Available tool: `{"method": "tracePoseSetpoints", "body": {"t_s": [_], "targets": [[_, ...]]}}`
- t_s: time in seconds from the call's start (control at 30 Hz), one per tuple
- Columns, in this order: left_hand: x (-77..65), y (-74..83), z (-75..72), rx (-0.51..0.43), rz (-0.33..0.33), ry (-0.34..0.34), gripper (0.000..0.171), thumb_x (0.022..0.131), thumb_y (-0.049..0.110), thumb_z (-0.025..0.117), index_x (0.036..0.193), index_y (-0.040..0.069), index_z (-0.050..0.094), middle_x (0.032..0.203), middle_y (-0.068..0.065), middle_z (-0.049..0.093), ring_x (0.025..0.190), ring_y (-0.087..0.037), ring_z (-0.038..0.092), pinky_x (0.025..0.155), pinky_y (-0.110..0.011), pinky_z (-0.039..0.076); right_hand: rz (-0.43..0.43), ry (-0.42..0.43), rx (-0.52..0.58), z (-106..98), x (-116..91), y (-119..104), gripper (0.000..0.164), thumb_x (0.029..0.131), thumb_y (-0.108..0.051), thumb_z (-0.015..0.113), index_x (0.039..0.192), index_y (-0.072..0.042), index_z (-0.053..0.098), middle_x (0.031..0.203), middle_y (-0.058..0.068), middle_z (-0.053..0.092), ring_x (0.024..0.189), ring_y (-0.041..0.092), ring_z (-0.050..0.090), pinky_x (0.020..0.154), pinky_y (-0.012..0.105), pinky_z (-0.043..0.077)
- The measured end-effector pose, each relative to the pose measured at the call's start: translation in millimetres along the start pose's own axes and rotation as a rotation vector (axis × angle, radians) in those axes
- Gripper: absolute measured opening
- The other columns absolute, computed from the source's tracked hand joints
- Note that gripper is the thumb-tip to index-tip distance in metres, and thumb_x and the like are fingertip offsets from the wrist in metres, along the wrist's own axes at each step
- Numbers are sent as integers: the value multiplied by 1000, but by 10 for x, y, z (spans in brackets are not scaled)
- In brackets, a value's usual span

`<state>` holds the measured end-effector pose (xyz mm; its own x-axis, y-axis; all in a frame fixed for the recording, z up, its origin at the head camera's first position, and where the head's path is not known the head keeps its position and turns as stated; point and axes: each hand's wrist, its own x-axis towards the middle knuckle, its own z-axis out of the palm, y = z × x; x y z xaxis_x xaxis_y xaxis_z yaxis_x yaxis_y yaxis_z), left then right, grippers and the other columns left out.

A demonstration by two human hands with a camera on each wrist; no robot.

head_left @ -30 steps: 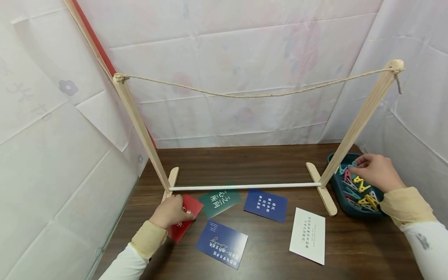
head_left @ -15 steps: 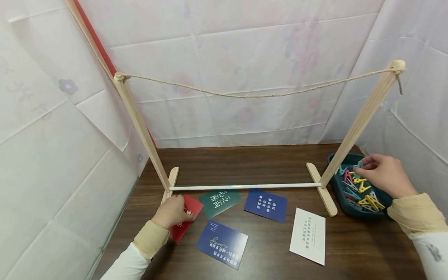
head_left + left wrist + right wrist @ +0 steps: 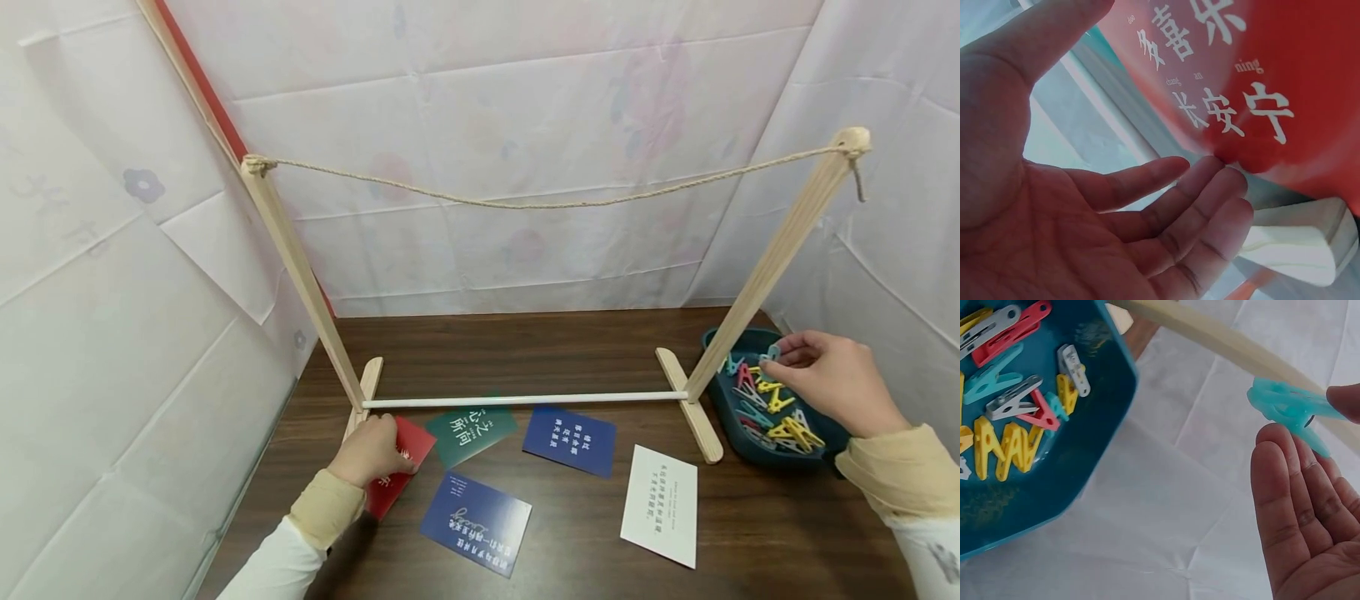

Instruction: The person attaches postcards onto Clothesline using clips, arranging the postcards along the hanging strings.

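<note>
Teal clip (image 3: 1282,401) pinched in the right hand (image 3: 836,382) by the tub (image 3: 771,456) is probably light and springy, so squeeze its tails; can't tell if the left hand (image 3: 367,452) grips the red card (image 3: 387,490).

The right hand (image 3: 832,379) has drawn slightly to the right, bringing its pinched turquoise clothespin (image 3: 1285,403) farther from the right wooden post (image 3: 772,258). Its tan cuff (image 3: 896,471) has shifted outward too, uncovering more of the near right corner of the dark teal tray (image 3: 1100,419).
</note>
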<state>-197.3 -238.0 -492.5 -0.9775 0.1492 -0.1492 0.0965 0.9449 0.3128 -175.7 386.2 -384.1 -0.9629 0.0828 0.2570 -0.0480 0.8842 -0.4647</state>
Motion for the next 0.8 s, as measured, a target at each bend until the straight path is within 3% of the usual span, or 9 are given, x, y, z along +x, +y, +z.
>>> {"method": "tracePoseSetpoints", "body": {"t_s": [0.13,0.33,0.63,0.8], "targets": [[79,-109,79,-21,8,-1,60,65,29,103,96,-5,65,82,-15,66,71,-27,63,64,-41,60,-13,18,3,-10,-37,-97,34,91,-17,86,105,9,70,88,23,77,70,3,61,57,17,44],[154,-198,133,-48,-5,0,60,63,36,105,92,-2,68,80,-12,66,73,-28,62,60,-38,57,-60,36,22,-37,-103,-265,30,89,-14,88,103,7,71,87,22,77,67,-13,53,56,16,45],[80,-96,21,-76,-60,-18,57,61,32,106,88,-2,69,80,-12,65,76,-28,60,61,-38,56,-168,52,94,-5,-193,-518,25,86,-7,89,102,2,73,85,13,78,68,-14,56,59,9,45],[54,-79,17,-50,-78,-3,72,60,35,107,99,-7,63,94,-19,62,88,-32,59,74,-46,60,-210,49,116,52,-192,-639,23,85,-5,89,100,1,73,84,10,78,69,-14,58,62,7,46]]}}
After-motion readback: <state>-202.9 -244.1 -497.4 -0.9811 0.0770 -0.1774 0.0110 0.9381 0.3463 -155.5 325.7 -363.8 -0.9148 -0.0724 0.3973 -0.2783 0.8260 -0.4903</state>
